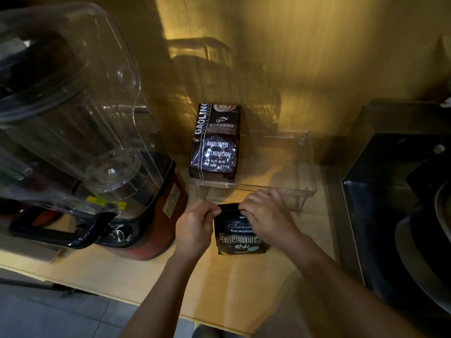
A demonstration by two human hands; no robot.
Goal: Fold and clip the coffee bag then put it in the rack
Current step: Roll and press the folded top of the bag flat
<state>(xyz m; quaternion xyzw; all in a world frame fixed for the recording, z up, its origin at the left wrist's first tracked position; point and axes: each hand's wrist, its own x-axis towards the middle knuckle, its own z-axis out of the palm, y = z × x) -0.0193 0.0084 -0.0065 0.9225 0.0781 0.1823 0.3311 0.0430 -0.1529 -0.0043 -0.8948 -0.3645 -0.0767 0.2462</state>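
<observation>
on the wooden counter (244, 284), just in front of the clear rack (305, 189), a dark coffee bag (240, 237) stands upright. left hand (195, 225) and right hand (266, 215) each pinch its top edge, fingers closed on the bag. inside the rack, at its left end, a second coffee bag (214, 145) stands upright; no other contents show. a blender (80, 132) sits at left.
</observation>
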